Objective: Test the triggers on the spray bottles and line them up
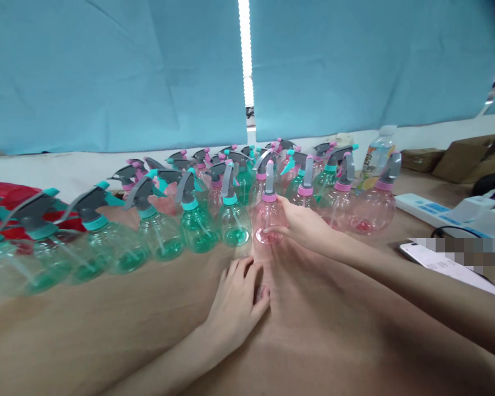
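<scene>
The pink spray bottle (267, 220) stood upright on the table (107, 341), at the front of a crowd of bottles, near the middle of the row and straight ahead of me. It had a pink collar and a grey trigger head. My right hand (303, 225) had hold of it, fingers wrapped round the right side of its round body, the arm reaching in from the right. My left hand (239, 302) lay lower down on the bare tabletop, palm down and relaxed with the fingers loosely bent, gripping nothing and well clear of the bottle.

Just beside the pink bottle on its left stood a green spray bottle (235, 225), and more green ones ran away to the left in a row. On the right was another pink bottle (373, 209), with further bottles of both colours packed behind. A clear drink bottle (375, 157) stood behind those on the right.

Further right lay a white power strip (427, 212) and a phone (421, 256), and brown cardboard boxes (462, 157) behind them. A red bag (8, 192) showed at the far left behind the bottles. A blue curtain (107, 71) hung across the back.
</scene>
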`<action>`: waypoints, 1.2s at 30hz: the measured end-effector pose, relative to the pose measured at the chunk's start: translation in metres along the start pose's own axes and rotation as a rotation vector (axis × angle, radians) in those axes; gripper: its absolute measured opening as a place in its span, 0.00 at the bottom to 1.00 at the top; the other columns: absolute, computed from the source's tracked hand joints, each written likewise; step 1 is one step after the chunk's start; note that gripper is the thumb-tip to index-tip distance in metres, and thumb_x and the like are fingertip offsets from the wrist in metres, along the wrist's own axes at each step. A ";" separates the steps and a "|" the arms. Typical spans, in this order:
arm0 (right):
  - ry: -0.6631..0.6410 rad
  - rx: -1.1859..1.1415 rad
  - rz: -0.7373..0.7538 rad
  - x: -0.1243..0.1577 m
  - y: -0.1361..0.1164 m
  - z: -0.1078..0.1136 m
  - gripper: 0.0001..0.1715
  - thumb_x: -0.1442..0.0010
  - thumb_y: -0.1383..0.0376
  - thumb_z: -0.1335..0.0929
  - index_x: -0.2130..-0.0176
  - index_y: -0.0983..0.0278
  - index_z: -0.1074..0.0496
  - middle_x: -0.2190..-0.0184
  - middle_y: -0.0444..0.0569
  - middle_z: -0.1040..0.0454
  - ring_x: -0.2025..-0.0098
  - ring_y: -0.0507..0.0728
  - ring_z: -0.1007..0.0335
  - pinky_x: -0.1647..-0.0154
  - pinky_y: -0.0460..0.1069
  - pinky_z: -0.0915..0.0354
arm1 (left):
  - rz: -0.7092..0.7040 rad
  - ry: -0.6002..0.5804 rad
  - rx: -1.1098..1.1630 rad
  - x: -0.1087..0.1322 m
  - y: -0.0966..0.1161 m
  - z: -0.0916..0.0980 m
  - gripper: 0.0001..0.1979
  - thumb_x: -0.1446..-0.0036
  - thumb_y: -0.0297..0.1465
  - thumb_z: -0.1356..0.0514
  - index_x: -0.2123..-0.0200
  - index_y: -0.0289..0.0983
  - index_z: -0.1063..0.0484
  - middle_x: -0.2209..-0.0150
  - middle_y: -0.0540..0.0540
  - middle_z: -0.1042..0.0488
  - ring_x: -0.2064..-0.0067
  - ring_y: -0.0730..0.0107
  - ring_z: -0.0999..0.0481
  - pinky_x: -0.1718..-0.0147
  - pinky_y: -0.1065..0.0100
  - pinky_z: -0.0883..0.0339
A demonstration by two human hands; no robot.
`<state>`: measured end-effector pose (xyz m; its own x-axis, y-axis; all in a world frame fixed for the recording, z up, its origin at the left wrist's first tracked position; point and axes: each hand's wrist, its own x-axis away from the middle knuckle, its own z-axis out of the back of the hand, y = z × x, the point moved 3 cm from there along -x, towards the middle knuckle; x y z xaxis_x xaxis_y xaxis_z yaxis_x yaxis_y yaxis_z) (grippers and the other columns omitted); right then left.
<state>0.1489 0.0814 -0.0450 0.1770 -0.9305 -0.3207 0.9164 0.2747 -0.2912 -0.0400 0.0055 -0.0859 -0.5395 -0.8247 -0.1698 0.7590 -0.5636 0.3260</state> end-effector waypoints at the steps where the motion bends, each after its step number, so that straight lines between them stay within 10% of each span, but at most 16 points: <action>1: 0.001 0.003 -0.001 -0.001 0.000 -0.001 0.46 0.41 0.59 0.30 0.32 0.72 0.49 0.59 0.62 0.21 0.58 0.70 0.23 0.66 0.54 0.34 | -0.001 -0.002 -0.001 0.000 0.000 0.000 0.16 0.38 0.29 0.45 0.48 0.34 0.33 0.44 0.35 0.32 0.42 0.48 0.34 0.46 0.45 0.37; 8: 0.003 0.017 -0.013 -0.007 0.004 -0.010 0.41 0.37 0.62 0.34 0.32 0.73 0.51 0.69 0.57 0.21 0.69 0.64 0.24 0.72 0.52 0.38 | -0.005 -0.011 -0.008 0.000 -0.001 -0.002 0.17 0.38 0.30 0.45 0.47 0.33 0.33 0.44 0.34 0.32 0.41 0.48 0.35 0.46 0.44 0.37; 36: 0.096 -0.096 0.030 0.009 0.000 -0.003 0.47 0.39 0.61 0.33 0.29 0.67 0.56 0.40 0.64 0.32 0.51 0.70 0.25 0.56 0.61 0.29 | -0.025 0.005 -0.014 -0.001 0.000 0.000 0.15 0.39 0.30 0.45 0.49 0.35 0.33 0.44 0.35 0.31 0.42 0.48 0.34 0.46 0.44 0.35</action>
<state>0.1498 0.0743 -0.0502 0.1649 -0.8953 -0.4139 0.8715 0.3287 -0.3639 -0.0396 0.0064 -0.0862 -0.5563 -0.8108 -0.1818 0.7506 -0.5842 0.3087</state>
